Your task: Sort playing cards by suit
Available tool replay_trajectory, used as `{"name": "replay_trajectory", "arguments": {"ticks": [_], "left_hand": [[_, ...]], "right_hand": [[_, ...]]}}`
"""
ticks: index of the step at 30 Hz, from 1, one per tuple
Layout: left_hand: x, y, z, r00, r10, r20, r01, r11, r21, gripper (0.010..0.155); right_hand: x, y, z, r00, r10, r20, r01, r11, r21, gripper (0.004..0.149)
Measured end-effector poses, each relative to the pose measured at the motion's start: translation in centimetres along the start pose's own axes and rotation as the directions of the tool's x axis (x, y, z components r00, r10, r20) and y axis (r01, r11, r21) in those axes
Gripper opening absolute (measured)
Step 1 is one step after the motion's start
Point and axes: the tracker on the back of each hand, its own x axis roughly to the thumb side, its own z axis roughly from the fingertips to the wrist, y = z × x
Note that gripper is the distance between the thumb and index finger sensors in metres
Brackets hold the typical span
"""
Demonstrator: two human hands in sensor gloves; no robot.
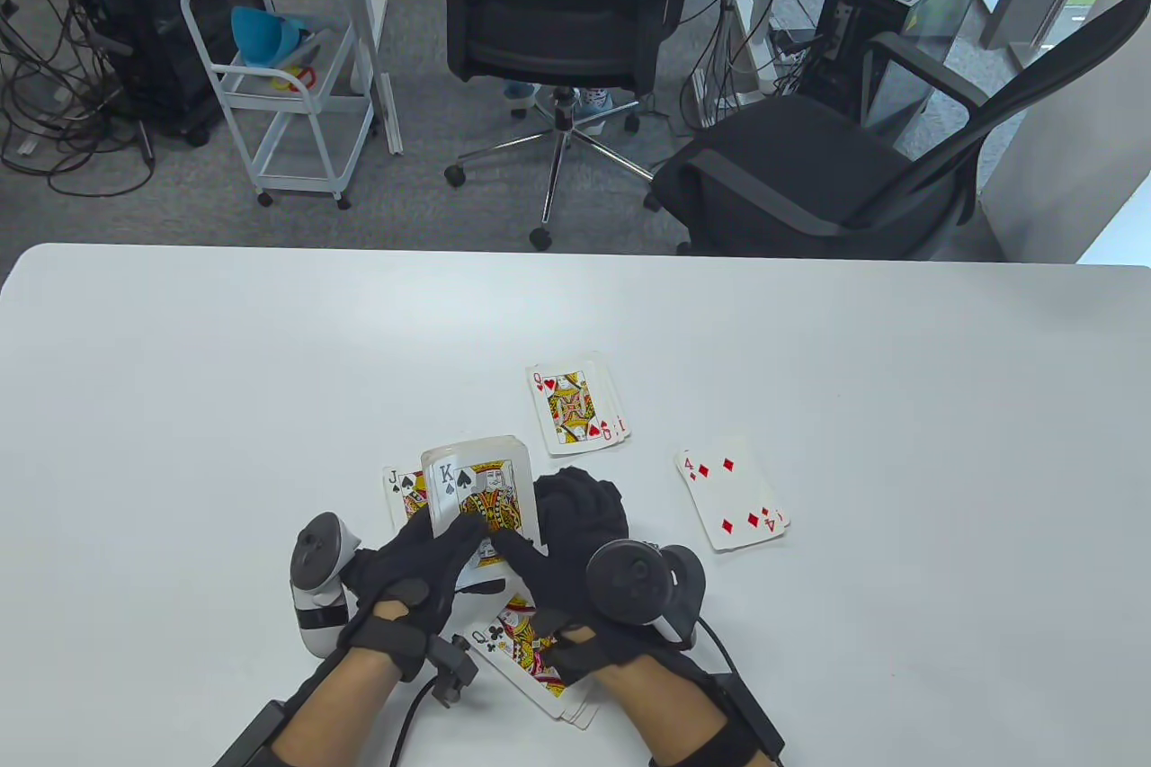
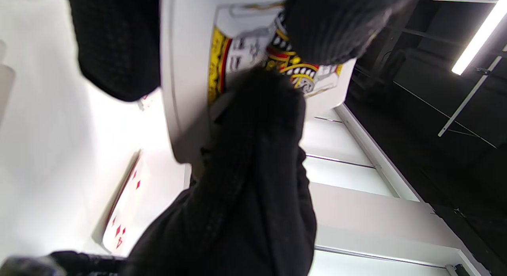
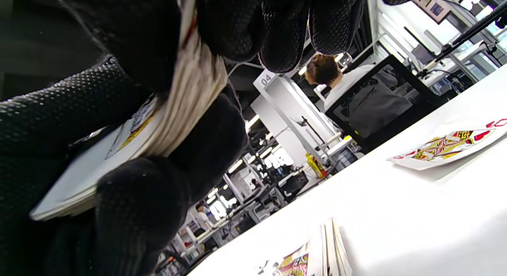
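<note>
Both hands are holding one thick deck of cards (image 1: 481,493) above the table (image 1: 180,371), face up, with the king of spades on top. The right hand (image 1: 584,560) is cupping the deck from below and from its right side; its fingers (image 1: 580,502) are wrapping around the far right edge, and its thumb is lying on the face of the king. The left hand (image 1: 414,569) is touching the near left part of the same card with its thumb and first fingers. In the right wrist view the stacked card edges (image 3: 190,98) are showing clearly between the gloved fingers.

Four piles are lying on the table around the hands. A spade pile with a jack on top (image 1: 405,493) is just left of the deck and partly hidden under it. A club pile with a queen on top (image 1: 530,655) is lying under and between the two wrists, and the wrists are covering most of it. A heart pile with a queen on top (image 1: 575,407) is lying beyond the right hand. A diamond pile with a four on top (image 1: 733,502) is lying to the right of the right hand, apart from it.

How many cards each pile is holding I cannot tell. The left wrist view is blurred; only the king's picture (image 2: 253,50) and a red diamond card (image 2: 122,212) are readable. There are no boxes or trays for the cards.
</note>
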Motion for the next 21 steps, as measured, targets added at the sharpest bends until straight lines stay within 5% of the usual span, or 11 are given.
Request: {"name": "replay_trajectory", "arguments": {"ticks": [8,21], "left_hand": [[0.3,0.3,0.0,1.0,0.016,-0.014,-0.016,0.999,-0.036,0.058],[0.6,0.5,0.3,0.998,0.064,0.027,-0.065,0.998,0.023,0.058]], "right_hand": [[-0.7,0.0,-0.1,0.999,-0.008,0.04,0.01,0.998,-0.065,0.038],[-1.3,-0.7,-0.5,0.999,-0.049,-0.001,0.049,0.999,0.0,0.041]]}}
